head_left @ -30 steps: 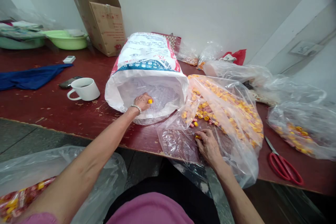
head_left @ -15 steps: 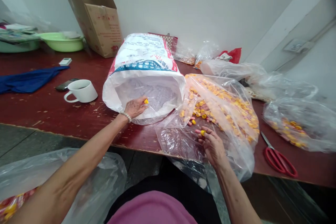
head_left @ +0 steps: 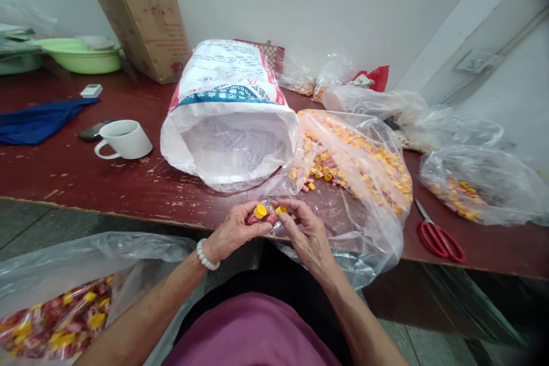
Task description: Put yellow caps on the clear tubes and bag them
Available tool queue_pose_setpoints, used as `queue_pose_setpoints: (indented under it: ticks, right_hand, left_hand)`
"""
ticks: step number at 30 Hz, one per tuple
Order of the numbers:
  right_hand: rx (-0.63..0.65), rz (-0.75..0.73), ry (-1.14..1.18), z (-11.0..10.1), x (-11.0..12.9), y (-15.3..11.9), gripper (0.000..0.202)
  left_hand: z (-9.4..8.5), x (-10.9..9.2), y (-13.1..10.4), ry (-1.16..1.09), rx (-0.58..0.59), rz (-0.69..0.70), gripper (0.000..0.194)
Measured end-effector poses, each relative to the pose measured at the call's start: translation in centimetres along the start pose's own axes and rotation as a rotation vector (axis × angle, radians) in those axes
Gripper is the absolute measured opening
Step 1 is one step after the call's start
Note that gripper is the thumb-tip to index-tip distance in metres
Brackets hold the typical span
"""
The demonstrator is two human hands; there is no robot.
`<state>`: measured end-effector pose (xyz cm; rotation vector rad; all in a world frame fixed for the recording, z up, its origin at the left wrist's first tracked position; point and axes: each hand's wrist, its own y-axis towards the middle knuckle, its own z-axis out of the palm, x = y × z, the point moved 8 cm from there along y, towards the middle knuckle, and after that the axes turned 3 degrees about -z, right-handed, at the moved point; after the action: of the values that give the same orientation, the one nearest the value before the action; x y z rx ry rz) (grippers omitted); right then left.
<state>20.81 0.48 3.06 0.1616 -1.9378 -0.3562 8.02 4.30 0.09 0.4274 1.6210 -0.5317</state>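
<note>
Plastic bag (head_left: 86, 297) of red-and-yellow pieces lay nearest, by the left forearm. Above the table edge both hands met, palms turned inward: the left hand (head_left: 234, 234) pinched a small red tube with a yellow cap (head_left: 259, 212), and the right hand (head_left: 306, 234) pinched a second yellow cap (head_left: 281, 210) just beside it. Beyond them one clear bag of yellow caps (head_left: 360, 166) lay open beside one white woven sack (head_left: 231, 120), its print too small to read. One white cup (head_left: 124, 139), one pair of red scissors (head_left: 440, 237) and one cardboard box (head_left: 146, 17) stood farther off.
</note>
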Motion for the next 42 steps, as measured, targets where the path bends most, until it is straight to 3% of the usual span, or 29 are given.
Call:
queue_pose_setpoints:
  ticks: [5, 10, 15, 19, 22, 24, 26, 28, 30, 34, 39, 42]
  right_hand:
    - [0.003, -0.118, -0.187, -0.4, 1.4, -0.9, 0.035]
    - [0.199, -0.250, -0.272, 1.1, 1.7, -1.3, 0.060]
    - [0.222, -0.187, -0.191, 2.0, 0.4, -1.5, 0.076]
    - [0.162, -0.103, -0.111, 1.8, -0.7, -1.0, 0.061]
    - [-0.023, -0.016, -0.133, -1.4, -3.1, 0.6, 0.038]
    - [-0.144, 0.012, -0.298, -4.0, -5.2, 1.9, 0.028]
    - [-0.173, 0.005, -0.481, -5.7, -7.2, 3.2, 0.026]
    - [-0.155, -0.019, -0.565, -6.3, -8.9, 4.5, 0.024]
    - [-0.124, -0.043, -0.604, -6.2, -9.9, 5.4, 0.022]
    - [-0.074, -0.055, -0.688, -5.4, -10.6, 6.4, 0.020]
    - [-0.051, -0.015, -0.810, -5.2, -10.6, 7.3, 0.021]
    - [-0.007, 0.016, -0.888, -4.7, -10.9, 7.6, 0.018]
  left_hand:
    - [1.2, 0.7, -0.4, -0.212, 0.049, -0.027, 0.027]
    - [2.2, 2.3, -0.7, -0.370, 0.076, -0.150, 0.030]
    - [3.0, 2.6, -0.3, -0.535, 0.119, -0.201, 0.024]
    - [2.9, 2.6, -0.1, -0.710, 0.242, -0.238, 0.015]
    - [-0.6, 1.9, 0.6, -0.699, 0.149, -0.150, 0.019]
    - [-5.0, 1.3, 1.7, -0.569, -0.067, -0.033, 0.023]
    - [-10.2, 0.8, 3.0, -0.270, -0.374, 0.059, 0.025]
    - [-14.5, 0.3, 4.3, 0.074, -0.634, 0.091, 0.026]
    - [-17.3, 0.1, 6.1, 0.312, -0.750, 0.091, 0.027]
    - [-19.4, 0.1, 10.1, 0.584, -0.664, 0.100, 0.025]
    - [-18.9, 0.7, 13.9, 0.822, -0.416, 0.099, 0.023]
    - [-18.5, 1.0, 15.4, 0.878, -0.326, 0.110, 0.018]
